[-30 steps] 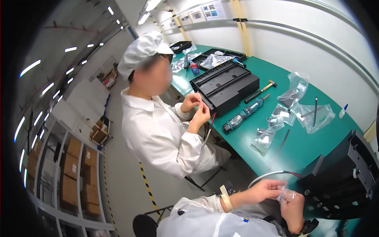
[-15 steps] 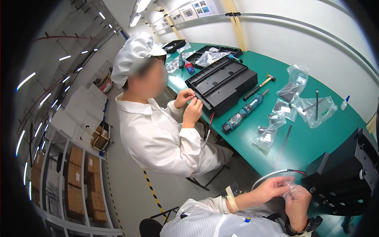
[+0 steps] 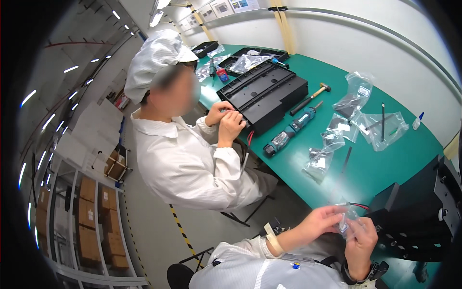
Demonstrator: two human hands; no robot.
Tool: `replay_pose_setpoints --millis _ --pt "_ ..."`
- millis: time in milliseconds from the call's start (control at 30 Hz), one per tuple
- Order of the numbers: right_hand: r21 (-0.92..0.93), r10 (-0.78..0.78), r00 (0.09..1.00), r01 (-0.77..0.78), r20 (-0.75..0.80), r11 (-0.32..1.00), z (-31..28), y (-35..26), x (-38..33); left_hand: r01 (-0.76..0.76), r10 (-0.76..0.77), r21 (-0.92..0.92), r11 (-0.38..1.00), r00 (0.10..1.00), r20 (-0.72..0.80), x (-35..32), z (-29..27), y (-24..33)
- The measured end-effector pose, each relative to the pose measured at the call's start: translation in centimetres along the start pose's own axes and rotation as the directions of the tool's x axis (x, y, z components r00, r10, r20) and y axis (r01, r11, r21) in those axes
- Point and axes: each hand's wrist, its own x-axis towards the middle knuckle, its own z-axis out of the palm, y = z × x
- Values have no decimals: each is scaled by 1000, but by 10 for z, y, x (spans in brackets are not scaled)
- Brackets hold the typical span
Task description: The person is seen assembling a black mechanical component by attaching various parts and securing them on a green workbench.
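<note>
A small clear plastic bag [image 3: 343, 225] is stretched between my two hands at the near edge of the table. The fingers of my left hand [image 3: 317, 223] pinch one side of it; a pale yellow band circles that wrist. My right hand [image 3: 362, 239] grips the other side, below a dark wristwatch. A small pale patch shows on the bag, but its contents cannot be made out. Just right of my hands stands a black metal housing [image 3: 409, 214], and a red-and-black cable [image 3: 359, 206] runs from it behind the bag.
A co-worker [image 3: 178, 159] in white sits on the left, hands at another black case [image 3: 264, 94]. A teal power screwdriver [image 3: 292, 132], a hammer [image 3: 310, 98] and several plastic bags [image 3: 385, 130] lie on the green table [image 3: 409, 103]. A small bottle [image 3: 417, 121] stands farther right.
The bag, bunched between my hands before, is now spread out more, and my hands are slightly farther apart. The view has shifted a little. The co-worker's hands stay at the case's edge.
</note>
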Motion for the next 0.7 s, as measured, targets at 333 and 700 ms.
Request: replay_pose_setpoints --millis 333,700 --pt "-48 -21 994 16 -109 999 -4 -3 5 -82 91 110 991 992 -82 10 2 6" --pt "-81 -116 992 111 -49 990 16 -10 28 -402 485 730 553 868 110 14 -6 50"
